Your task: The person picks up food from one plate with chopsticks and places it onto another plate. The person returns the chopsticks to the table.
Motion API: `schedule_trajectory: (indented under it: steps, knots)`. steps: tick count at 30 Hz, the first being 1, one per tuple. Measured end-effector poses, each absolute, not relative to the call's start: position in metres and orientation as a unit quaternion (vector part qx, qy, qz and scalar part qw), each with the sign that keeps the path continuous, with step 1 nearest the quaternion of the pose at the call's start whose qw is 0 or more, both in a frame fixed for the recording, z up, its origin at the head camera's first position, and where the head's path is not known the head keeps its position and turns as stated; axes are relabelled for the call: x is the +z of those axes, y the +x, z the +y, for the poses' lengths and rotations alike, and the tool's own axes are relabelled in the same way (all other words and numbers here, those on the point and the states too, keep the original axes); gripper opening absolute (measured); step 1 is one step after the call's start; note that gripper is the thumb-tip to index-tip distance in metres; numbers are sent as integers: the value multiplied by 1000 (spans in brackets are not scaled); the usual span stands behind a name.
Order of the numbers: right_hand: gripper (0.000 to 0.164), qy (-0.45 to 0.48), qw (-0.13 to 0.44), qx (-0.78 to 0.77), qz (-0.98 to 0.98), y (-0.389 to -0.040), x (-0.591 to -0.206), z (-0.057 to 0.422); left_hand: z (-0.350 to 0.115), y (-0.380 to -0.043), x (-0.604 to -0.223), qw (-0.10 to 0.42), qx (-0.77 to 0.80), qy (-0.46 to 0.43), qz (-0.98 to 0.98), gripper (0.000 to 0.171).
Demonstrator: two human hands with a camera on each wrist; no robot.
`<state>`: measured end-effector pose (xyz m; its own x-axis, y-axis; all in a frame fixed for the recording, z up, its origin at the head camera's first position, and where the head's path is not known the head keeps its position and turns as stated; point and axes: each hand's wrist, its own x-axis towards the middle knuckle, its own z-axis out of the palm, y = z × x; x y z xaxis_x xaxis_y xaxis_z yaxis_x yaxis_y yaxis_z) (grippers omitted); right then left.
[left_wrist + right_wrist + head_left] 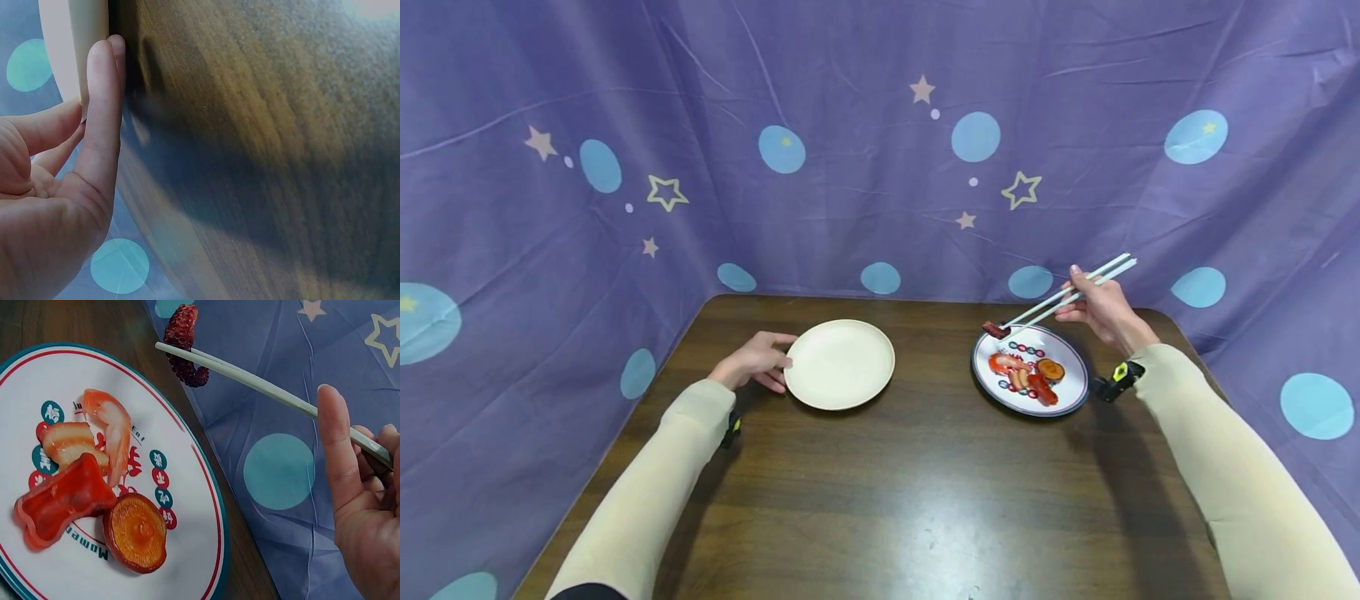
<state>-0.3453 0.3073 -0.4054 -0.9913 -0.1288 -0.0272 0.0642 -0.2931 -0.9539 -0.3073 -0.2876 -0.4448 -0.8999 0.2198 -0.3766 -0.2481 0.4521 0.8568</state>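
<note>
My right hand grips a pair of pale green chopsticks. Their tips pinch a dark red octopus tentacle piece, held above the far left rim of a white plate with a blue-green edge. On that plate lie a shrimp, a striped pale meat slice, a glossy red piece and a round orange-brown piece. To the left, my left hand pinches the left rim of a bare cream plate, thumb on one face and fingers along the other.
Both plates rest toward the back of a dark brown wooden table. Behind it and along both sides hangs a purple curtain with stars and light blue dots. A bright glare lies on the front of the tabletop.
</note>
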Motion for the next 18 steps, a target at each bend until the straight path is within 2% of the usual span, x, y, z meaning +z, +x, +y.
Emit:
schedule_trajectory:
  steps: [18]
  knots:
    - [36,-22,66,-805,589,-349,-405,285,-288,-308,-444,225,519,-17,825,66]
